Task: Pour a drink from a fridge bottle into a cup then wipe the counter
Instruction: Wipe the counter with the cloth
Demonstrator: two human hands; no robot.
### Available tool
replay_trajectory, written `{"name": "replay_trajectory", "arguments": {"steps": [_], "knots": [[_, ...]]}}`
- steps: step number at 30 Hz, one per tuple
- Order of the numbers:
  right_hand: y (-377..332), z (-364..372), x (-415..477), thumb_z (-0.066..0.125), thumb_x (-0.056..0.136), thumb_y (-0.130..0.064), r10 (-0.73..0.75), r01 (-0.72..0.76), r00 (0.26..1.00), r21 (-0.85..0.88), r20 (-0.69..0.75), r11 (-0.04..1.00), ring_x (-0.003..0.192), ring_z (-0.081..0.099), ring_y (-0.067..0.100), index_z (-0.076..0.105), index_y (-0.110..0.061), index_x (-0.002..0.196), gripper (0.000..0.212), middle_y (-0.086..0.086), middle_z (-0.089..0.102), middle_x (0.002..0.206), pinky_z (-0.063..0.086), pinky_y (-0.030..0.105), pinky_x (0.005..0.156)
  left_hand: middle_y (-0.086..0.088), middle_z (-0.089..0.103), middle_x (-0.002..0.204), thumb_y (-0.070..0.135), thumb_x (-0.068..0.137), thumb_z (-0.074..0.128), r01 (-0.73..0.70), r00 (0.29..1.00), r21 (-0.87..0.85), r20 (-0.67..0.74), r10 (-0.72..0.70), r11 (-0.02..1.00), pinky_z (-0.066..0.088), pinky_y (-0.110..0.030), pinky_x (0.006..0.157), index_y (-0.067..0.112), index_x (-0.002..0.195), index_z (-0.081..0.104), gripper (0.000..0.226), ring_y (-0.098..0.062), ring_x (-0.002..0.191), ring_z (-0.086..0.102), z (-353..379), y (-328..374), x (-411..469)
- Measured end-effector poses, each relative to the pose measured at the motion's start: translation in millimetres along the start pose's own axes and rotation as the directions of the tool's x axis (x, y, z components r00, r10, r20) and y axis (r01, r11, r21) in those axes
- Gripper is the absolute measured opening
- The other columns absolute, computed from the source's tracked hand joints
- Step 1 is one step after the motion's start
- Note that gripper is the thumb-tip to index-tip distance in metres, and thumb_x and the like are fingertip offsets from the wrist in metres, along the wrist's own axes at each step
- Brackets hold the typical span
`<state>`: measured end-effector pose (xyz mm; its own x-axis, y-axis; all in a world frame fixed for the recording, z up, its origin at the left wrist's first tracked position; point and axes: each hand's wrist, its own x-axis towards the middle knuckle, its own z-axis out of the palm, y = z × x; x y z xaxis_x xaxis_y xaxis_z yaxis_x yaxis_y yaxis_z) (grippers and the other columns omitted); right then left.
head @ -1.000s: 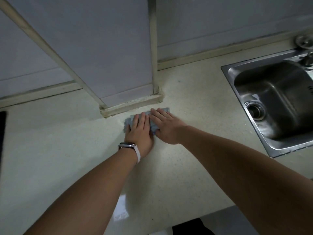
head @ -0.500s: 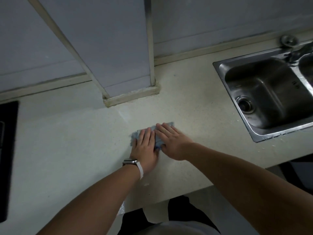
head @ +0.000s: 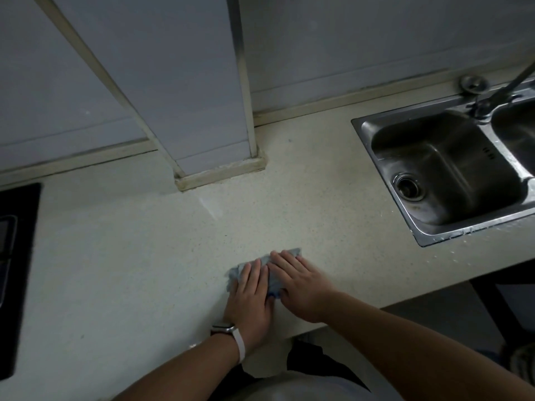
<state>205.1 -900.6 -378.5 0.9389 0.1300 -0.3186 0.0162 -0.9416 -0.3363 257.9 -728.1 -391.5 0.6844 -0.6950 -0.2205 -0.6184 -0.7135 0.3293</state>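
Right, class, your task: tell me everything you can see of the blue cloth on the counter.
The cloth is pale grey-blue, soft-looking fabric, bunched small and lying flat on the speckled cream counter near its front edge. Most of it is hidden: the left hand and right hand press on it side by side with straight fingers. Only its rumpled left edge, a far right corner and a darker strip between the hands show.

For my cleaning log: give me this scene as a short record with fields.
stage: wiping the counter
cloth: blue-grey, flat on the counter near its front edge
left hand: flat, pressing the cloth; watch on wrist
right hand: flat, pressing the cloth beside the left
sink: steel, to the right, apart from the cloth
cooktop: black, far left
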Motion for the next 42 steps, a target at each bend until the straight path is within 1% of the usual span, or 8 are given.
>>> {"name": "replay_trajectory", "arguments": {"steps": [5,12,22,25,31,35,39,42], "knots": [[11,9,-13,0.046,0.088,-0.039,-0.026,0.027,0.998,0.014,-0.062,1.0,0.144,0.034,0.028,0.042,-0.013,0.146,0.064,0.01,0.038,0.155,0.029,0.047,0.116,-0.016,0.051,0.144,0.034,0.078,0.066,0.005,1.0,0.023,-0.028,-0.004,1.0,0.038,-0.053,0.104,0.008,0.142,0.035,0.076,-0.03,0.137,0.029,9,12,-5],[38,8,-34,0.05,0.083,-0.036,-0.073,0.078,0.993,0.05,-0.094,0.996,0.141,0.039,0.027,0.05,-0.014,0.142,0.063,0.009,0.043,0.153,0.029,0.043,0.115,-0.017,0.045,0.149,0.039,0.087,0.043,0.057,0.998,0.003,0.013,-0.057,0.998,0.042,-0.053,0.107,0.007,0.145,0.036,0.066,-0.031,0.14,0.027,26,45,-5],[81,-3,-67,0.047,0.086,-0.043,-0.028,0.027,0.997,-0.015,-0.067,1.0,0.142,0.038,0.023,0.046,-0.017,0.145,0.064,0.006,0.042,0.153,0.034,0.043,0.114,-0.016,0.046,0.148,0.039,0.086,0.041,0.047,0.998,-0.035,0.032,-0.045,0.998,0.021,-0.042,0.11,0.008,0.144,0.038,0.066,-0.03,0.14,0.026,34,98,12],[88,-6,-70,0.044,0.09,-0.044,-0.008,0.006,0.999,-0.041,-0.05,0.999,0.144,0.032,0.023,0.041,-0.018,0.148,0.064,0.005,0.036,0.156,0.022,0.043,0.116,-0.015,0.047,0.148,0.039,0.085,0.042,0.049,0.998,-0.056,0.031,-0.047,0.997,0.011,-0.037,0.115,0.009,0.144,0.037,0.065,-0.029,0.139,0.027,31,107,19],[96,-7,-62,0.049,0.085,-0.043,-0.027,0.025,0.999,-0.051,-0.044,0.998,0.14,0.041,0.024,0.048,-0.016,0.144,0.064,0.008,0.044,0.152,0.036,0.043,0.112,-0.012,0.045,0.15,0.043,0.086,0.042,0.01,0.998,-0.039,0.069,-0.007,0.999,0.035,-0.044,0.114,0.01,0.144,0.037,0.067,-0.028,0.139,0.029,33,98,32],[103,-16,-46,0.044,0.09,-0.045,-0.007,0.003,0.999,-0.096,-0.043,0.995,0.142,0.036,0.024,0.04,-0.016,0.148,0.065,0.008,0.04,0.154,0.025,0.044,0.114,-0.011,0.043,0.151,0.043,0.086,0.042,0.038,0.994,-0.057,0.102,-0.032,0.998,0.041,-0.051,0.106,0.01,0.145,0.038,0.068,-0.029,0.142,0.034,25,93,53],[113,-39,-13,0.03,0.097,-0.044,-0.034,0.033,0.999,-0.082,-0.004,0.996,0.151,0.002,0.023,0.013,-0.013,0.156,0.069,0.009,0.008,0.164,-0.004,0.04,0.118,-0.003,0.004,0.165,0.04,0.099,0.041,0.047,0.996,-0.084,0.08,-0.041,0.995,-0.003,-0.036,0.12,0.017,0.156,0.009,0.069,-0.017,0.149,-0.008,2,84,89],[121,-54,18,0.027,0.099,-0.044,-0.033,0.033,0.999,-0.083,0.003,0.996,0.152,-0.006,0.023,0.004,-0.015,0.157,0.069,0.008,-0.003,0.165,-0.011,0.034,0.118,-0.001,-0.002,0.166,0.039,0.101,0.039,0.066,0.997,-0.076,0.049,-0.063,0.995,-0.007,-0.034,0.12,0.019,0.157,0.004,0.068,-0.019,0.151,-0.008,-12,73,118]]}}
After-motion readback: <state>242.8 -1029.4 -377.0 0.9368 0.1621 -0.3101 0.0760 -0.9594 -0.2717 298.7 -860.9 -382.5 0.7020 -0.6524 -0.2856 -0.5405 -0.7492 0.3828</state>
